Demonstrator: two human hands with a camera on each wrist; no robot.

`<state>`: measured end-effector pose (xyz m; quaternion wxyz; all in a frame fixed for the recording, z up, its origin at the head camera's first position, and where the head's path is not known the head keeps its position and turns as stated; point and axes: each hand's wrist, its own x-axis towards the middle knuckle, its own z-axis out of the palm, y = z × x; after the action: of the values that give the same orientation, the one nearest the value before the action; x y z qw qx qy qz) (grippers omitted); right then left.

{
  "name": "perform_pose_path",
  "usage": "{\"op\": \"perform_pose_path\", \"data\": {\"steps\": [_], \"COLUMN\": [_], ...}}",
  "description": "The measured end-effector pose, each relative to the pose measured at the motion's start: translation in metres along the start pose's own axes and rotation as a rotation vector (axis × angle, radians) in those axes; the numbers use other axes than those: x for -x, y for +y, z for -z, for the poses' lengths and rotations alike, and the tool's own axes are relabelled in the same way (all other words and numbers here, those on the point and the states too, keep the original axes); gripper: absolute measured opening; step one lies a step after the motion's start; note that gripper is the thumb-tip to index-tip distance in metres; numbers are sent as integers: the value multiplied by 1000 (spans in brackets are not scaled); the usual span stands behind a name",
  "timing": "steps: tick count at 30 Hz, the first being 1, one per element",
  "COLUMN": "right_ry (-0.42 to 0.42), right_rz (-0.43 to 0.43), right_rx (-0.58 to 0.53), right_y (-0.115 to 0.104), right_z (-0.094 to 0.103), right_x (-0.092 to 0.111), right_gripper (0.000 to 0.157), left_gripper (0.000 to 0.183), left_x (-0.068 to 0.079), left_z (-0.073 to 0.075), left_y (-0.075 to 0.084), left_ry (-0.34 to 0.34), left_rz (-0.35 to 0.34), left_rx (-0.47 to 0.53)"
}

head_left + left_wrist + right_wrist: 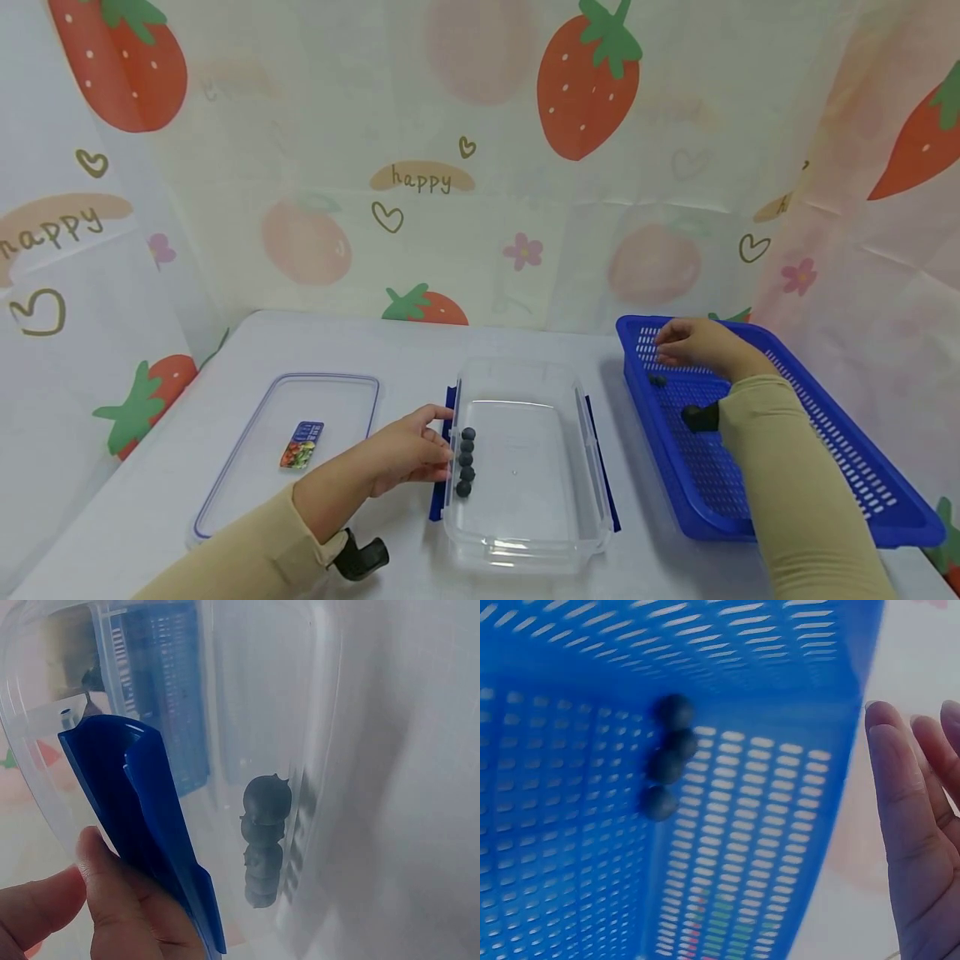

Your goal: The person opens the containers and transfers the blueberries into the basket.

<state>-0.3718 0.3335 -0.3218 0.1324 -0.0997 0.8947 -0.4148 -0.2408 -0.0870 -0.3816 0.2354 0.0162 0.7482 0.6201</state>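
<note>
My left hand (408,450) touches the left side of a clear plastic box (528,492), its fingers against the blue latch flap (142,795). Inside the box, along that same wall, several dark blueberries (466,461) sit in a row; the left wrist view shows the blueberries (264,840) through the plastic. Over the far end of a blue perforated basket (678,500) is my right hand (708,346), with relaxed fingers and nothing seen in them. Several blueberries (667,761) lie in the basket's corner in the right wrist view, just beside the right hand (915,817).
Left of the box, a clear lid (247,450) with a blue seal lies on the white table (420,350), bearing a small printed label (302,444). Another blue flap (602,462) hangs on the box's right side. A strawberry-print sheet (480,208) closes off the back.
</note>
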Motion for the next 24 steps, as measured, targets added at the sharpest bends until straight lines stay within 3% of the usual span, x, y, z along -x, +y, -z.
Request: {"op": "perform_pose_path", "data": {"steps": [10, 18, 24], "right_ry": [-31, -112, -191], "right_rz": [88, 185, 222], "right_rx": [-1, 55, 62], "right_y": [-50, -97, -114], "right_z": [-20, -55, -89], "right_x": [-11, -20, -26], "right_gripper": [27, 23, 19], "left_gripper": [56, 56, 56], "left_x": [1, 1, 1], "left_z": [1, 1, 0], "left_y": [0, 0, 0], "left_ry": [-5, -10, -17], "left_rz": [-10, -10, -13], "left_rx": [4, 4, 10]}}
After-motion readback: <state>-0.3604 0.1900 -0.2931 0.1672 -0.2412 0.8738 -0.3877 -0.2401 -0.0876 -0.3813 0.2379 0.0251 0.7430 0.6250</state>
